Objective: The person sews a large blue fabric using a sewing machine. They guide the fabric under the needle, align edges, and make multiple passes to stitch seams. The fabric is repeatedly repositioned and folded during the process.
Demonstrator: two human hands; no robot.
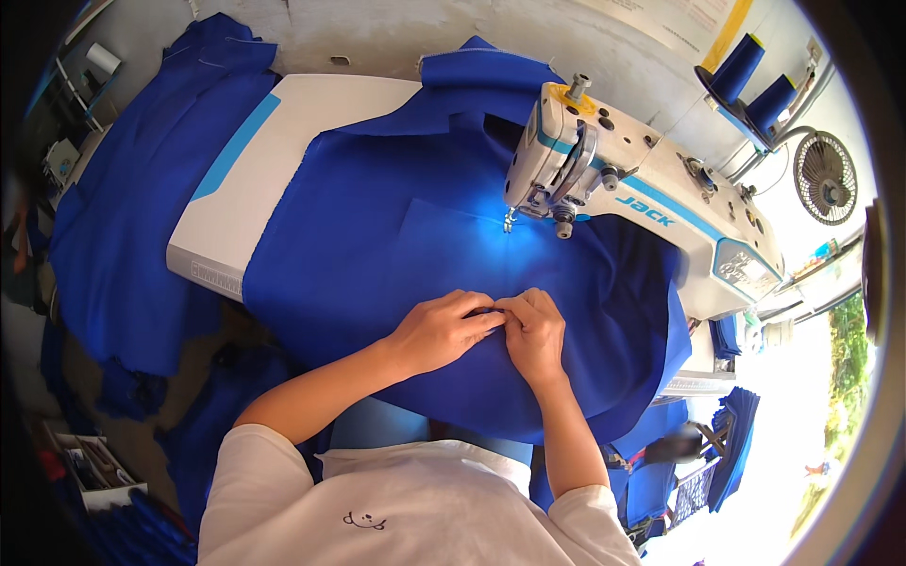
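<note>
A large piece of blue fabric [349,217] spreads over the white machine bed [212,236], under the presser foot [509,221] of a white sewing machine [665,212], whose lamp lights the cloth below it. My left hand [439,330] and my right hand [533,335] meet on the cloth a short way below the presser foot, toward me. Both are closed, fingertips together, pinching what looks like a small bit of the blue fabric; their fingertips partly hide it.
More blue cloth [151,208] hangs at the left. Two blue thread cones [736,71] stand behind the machine, beside a fan [824,177]. Folded blue pieces [731,443] lie at lower right. An open box of tools [94,472] sits at lower left. A bright opening is at far right.
</note>
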